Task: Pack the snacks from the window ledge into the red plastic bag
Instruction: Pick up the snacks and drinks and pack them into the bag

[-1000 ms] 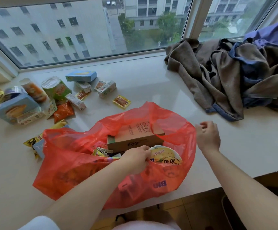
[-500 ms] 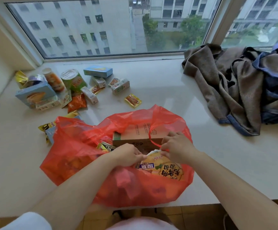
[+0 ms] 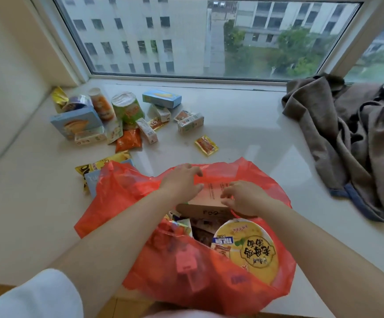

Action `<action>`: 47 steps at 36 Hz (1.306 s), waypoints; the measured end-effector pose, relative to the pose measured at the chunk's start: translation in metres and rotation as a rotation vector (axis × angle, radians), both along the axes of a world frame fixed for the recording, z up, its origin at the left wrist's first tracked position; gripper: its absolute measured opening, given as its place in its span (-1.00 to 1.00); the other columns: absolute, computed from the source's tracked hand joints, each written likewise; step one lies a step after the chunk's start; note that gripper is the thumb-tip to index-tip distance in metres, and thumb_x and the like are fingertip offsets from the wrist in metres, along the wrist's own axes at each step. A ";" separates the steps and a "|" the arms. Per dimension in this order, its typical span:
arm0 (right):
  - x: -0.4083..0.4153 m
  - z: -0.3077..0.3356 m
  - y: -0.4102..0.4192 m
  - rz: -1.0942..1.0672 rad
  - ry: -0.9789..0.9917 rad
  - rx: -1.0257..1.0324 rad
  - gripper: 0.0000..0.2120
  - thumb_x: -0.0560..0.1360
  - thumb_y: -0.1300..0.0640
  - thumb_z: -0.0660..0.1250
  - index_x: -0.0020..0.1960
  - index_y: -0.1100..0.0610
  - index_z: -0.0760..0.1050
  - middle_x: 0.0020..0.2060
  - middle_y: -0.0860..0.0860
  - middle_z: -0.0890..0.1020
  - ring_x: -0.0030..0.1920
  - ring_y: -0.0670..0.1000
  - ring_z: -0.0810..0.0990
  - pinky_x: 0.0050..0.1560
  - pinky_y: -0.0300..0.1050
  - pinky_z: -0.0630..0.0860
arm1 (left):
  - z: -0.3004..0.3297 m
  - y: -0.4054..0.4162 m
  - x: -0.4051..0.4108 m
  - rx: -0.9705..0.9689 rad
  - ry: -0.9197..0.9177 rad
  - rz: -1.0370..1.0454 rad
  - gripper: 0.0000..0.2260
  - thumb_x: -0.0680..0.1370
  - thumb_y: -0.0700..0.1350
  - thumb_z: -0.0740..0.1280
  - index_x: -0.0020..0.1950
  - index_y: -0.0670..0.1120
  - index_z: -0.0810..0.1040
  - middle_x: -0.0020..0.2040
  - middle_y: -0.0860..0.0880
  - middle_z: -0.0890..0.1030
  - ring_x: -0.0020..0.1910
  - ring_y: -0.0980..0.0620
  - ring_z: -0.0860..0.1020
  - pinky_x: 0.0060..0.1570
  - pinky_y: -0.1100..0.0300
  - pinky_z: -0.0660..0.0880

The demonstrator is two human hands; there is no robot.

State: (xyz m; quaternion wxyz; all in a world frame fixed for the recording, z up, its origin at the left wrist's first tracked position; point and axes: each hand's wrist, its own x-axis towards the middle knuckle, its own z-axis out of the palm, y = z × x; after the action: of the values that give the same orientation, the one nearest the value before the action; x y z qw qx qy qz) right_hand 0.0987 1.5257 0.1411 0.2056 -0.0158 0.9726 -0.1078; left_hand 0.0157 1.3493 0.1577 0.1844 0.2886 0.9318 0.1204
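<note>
The red plastic bag lies open on the pale window ledge in front of me. Inside it are a brown cardboard box, a yellow noodle bowl and small packets. My left hand rests with spread fingers on the bag's far rim. My right hand is curled over the box, with the bag's handle loop running under its palm. Loose snacks lie at the left: a green can, an orange tube, a blue box, an orange packet and a yellow sachet.
A heap of brown and blue clothes covers the ledge's right side. A yellow packet pokes out from under the bag's left edge. The window runs along the back and a wall closes the left. The ledge's front edge drops off below the bag.
Both hands have moved from the bag's near side, by the noodle bowl, to its far rim over the box. My view has shifted left and closer.
</note>
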 end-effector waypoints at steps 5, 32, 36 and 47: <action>-0.059 0.011 -0.010 -0.096 0.047 -0.105 -0.73 0.56 -0.04 0.20 0.17 0.00 0.55 0.11 -0.05 0.58 0.07 -0.02 0.53 0.04 -0.04 0.53 | 0.002 -0.010 -0.048 -0.012 -0.014 0.048 -0.61 0.55 0.07 0.24 0.36 0.04 0.37 0.32 -0.03 0.41 0.30 -0.06 0.37 0.14 0.01 0.41; -0.288 -0.151 0.028 -0.699 -0.039 -0.007 -0.56 0.55 0.05 0.20 0.40 0.09 0.27 0.32 0.11 0.32 0.32 0.15 0.30 0.25 0.02 0.32 | -0.141 -0.018 -0.307 0.033 -0.069 0.609 -0.55 0.51 -0.02 0.31 0.39 -0.06 0.37 0.47 -0.14 0.13 0.41 -0.16 0.23 0.38 0.01 0.25; -0.298 -0.167 0.034 -0.727 -0.061 0.051 -0.52 0.53 -0.02 0.24 0.40 0.08 0.25 0.31 0.10 0.30 0.32 0.15 0.28 0.24 0.01 0.33 | -0.161 -0.016 -0.326 -0.001 -0.039 0.687 -0.49 0.50 0.03 0.34 0.41 -0.08 0.33 0.48 -0.18 0.06 0.41 -0.22 0.20 0.41 0.02 0.18; -0.310 -0.180 0.032 -0.851 -0.097 -0.179 -0.57 0.44 0.10 0.42 0.24 0.19 0.40 0.18 0.16 0.53 0.22 0.19 0.47 0.15 -0.03 0.41 | -0.187 -0.008 -0.319 0.109 0.001 0.872 -0.17 0.43 -0.27 0.29 0.54 -0.03 -0.16 0.49 -0.18 -0.04 0.40 -0.21 0.21 0.37 0.08 0.23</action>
State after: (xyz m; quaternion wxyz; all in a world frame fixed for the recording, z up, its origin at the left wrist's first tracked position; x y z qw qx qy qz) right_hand -0.2110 1.5580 -0.0388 0.1859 0.3736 0.8685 -0.2675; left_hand -0.3037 1.3408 -0.0294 0.1006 -0.1222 0.9588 0.2360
